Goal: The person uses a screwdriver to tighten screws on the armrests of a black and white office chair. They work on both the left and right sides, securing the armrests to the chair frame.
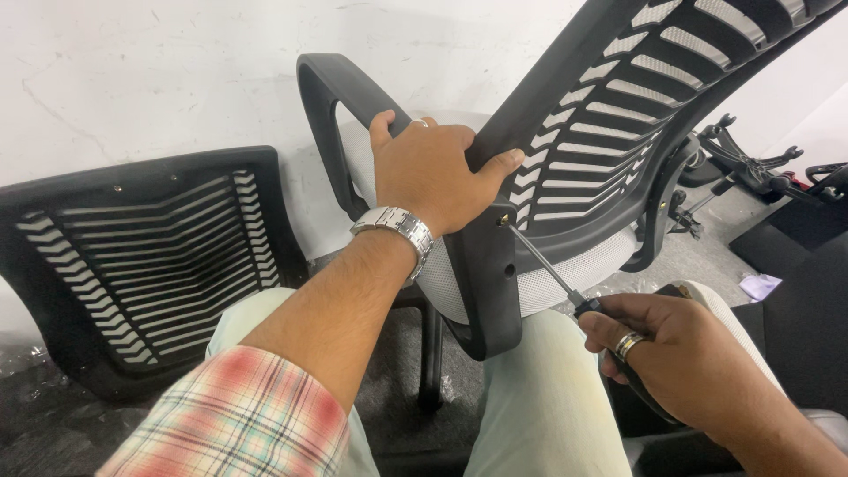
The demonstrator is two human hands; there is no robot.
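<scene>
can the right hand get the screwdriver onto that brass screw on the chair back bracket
Probably yes: the right hand holds the screwdriver with its tip already at the screw, nothing between. The left hand grips the chair back just above, clear of the shaft.

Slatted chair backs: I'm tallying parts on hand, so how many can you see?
2. One chair back leans against the white wall at left, apart from both hands. The other chair back is at upper right, gripped at its edge by the left hand. More may lie outside the view.

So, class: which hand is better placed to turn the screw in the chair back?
The right hand: it holds the screwdriver, tip on the screw. The left hand grips the chair back.
</scene>
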